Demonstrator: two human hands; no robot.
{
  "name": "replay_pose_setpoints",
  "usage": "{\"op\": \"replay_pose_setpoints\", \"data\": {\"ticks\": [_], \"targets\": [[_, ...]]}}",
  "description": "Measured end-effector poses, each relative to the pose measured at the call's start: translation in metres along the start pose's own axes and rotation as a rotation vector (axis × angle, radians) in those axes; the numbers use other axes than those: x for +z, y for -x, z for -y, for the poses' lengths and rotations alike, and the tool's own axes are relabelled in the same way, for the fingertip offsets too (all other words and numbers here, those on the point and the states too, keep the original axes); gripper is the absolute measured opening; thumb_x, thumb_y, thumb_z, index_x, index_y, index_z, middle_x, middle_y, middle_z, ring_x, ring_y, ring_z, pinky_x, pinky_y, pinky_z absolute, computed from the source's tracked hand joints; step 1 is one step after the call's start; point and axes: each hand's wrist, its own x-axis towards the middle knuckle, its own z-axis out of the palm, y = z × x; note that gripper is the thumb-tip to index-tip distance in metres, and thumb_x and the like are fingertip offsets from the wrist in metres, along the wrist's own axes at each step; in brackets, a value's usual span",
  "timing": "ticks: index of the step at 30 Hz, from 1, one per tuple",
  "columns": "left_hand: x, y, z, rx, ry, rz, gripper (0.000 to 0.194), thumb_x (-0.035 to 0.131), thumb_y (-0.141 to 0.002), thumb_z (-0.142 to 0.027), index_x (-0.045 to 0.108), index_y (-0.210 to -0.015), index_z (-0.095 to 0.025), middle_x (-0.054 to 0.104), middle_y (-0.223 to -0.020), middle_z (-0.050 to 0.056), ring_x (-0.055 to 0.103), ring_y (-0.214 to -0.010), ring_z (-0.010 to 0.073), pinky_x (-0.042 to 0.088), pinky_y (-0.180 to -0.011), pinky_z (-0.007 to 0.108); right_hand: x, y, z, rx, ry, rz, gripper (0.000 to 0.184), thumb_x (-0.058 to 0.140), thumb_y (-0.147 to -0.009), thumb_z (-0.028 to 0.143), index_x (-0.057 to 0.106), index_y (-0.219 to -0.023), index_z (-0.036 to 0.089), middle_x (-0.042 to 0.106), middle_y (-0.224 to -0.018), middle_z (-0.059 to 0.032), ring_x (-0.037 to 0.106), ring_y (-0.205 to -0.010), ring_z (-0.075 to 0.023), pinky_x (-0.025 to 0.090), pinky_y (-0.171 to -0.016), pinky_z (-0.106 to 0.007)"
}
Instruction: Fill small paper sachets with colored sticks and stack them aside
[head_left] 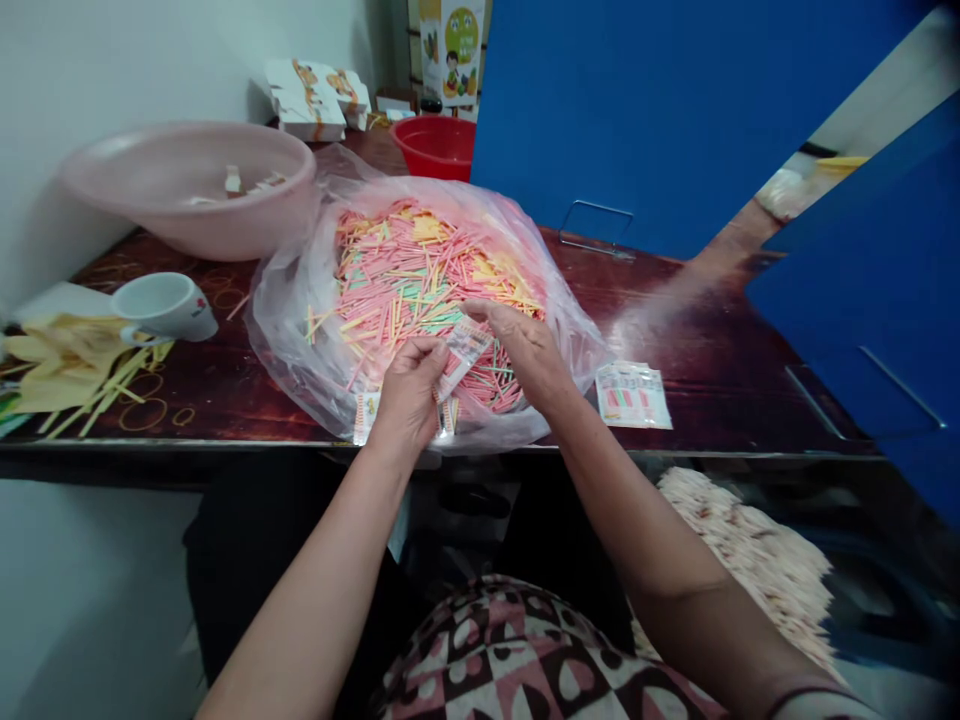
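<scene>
My left hand (409, 395) is closed, pinching a small clear printed packet (466, 345) between thumb and fingers. To the right of it, my right hand (525, 345) is held with fingers stretched out over the packet's edge; nothing shows in it, though its palm side is hidden. Beneath both hands a large clear plastic bag (289, 330) lies open, full of thin pink, yellow and green sticks (409, 260). More printed packets (366, 415) lie under my left hand at the table edge, partly covered by it.
Flat printed packets (634, 395) lie on the dark table (675, 320) to the right. Leftward are a pink basin (195, 225), a white cup (161, 308), yellow sticks (112, 385) and rubber bands. A red basin (435, 150) and blue panels (637, 120) stand behind.
</scene>
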Motion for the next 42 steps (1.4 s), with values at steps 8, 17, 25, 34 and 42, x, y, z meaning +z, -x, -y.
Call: {"op": "replay_pose_setpoints", "data": {"ticks": [8, 17, 25, 34, 42], "targets": [[0.001, -0.002, 0.005, 0.169, -0.029, 0.012, 0.039, 0.096, -0.06, -0.031, 0.068, -0.083, -0.019, 0.068, -0.082, -0.003, 0.063, -0.073, 0.0096, 0.054, -0.073, 0.022, 0.0, -0.001, -0.021, 0.203, -0.158, -0.047, 0.053, 0.08, -0.077, 0.053, 0.071, -0.118, 0.022, 0.068, -0.088, -0.0014, 0.065, -0.081, -0.0164, 0.057, -0.075, -0.032], [0.005, 0.008, 0.0, 0.109, -0.123, 0.083, 0.048, 0.089, -0.063, -0.022, 0.067, -0.105, -0.022, 0.071, -0.086, -0.002, 0.066, -0.075, 0.0138, 0.054, -0.071, 0.024, -0.001, 0.008, -0.008, 0.242, -0.25, -0.078, 0.038, 0.08, -0.073, 0.054, 0.067, -0.088, 0.021, 0.057, -0.071, 0.0043, 0.049, -0.061, -0.0101, 0.042, -0.056, -0.025], [0.006, 0.011, 0.001, 0.176, -0.283, 0.125, 0.045, 0.088, -0.069, -0.025, 0.069, -0.109, -0.022, 0.076, -0.105, 0.003, 0.07, -0.098, 0.0176, 0.054, -0.09, 0.026, 0.021, 0.018, -0.015, 0.223, -0.23, -0.143, 0.036, 0.077, -0.074, 0.056, 0.066, -0.074, 0.021, 0.061, -0.073, 0.0029, 0.055, -0.072, -0.0133, 0.049, -0.073, -0.028], [-0.022, 0.018, -0.028, 0.324, -0.77, 0.13, 0.048, 0.079, -0.079, -0.037, 0.07, -0.124, -0.024, 0.074, -0.109, 0.004, 0.066, -0.09, 0.0178, 0.053, -0.084, 0.03, -0.046, 0.051, -0.028, 0.294, -0.244, -0.43, 0.04, 0.079, -0.07, 0.056, 0.073, -0.088, 0.02, 0.072, -0.084, 0.0007, 0.063, -0.074, -0.0156, 0.055, -0.074, -0.031], [-0.078, 0.014, -0.046, 0.546, -1.521, 0.291, 0.02, 0.061, -0.088, -0.038, 0.075, -0.09, -0.024, 0.075, -0.092, 0.007, 0.066, -0.09, 0.0311, 0.049, -0.082, 0.042, -0.172, 0.105, -0.064, 0.421, 0.488, -0.617, 0.036, 0.066, -0.076, 0.046, 0.076, -0.091, 0.016, 0.074, -0.081, -0.006, 0.062, -0.075, -0.021, 0.05, -0.072, -0.033]]}}
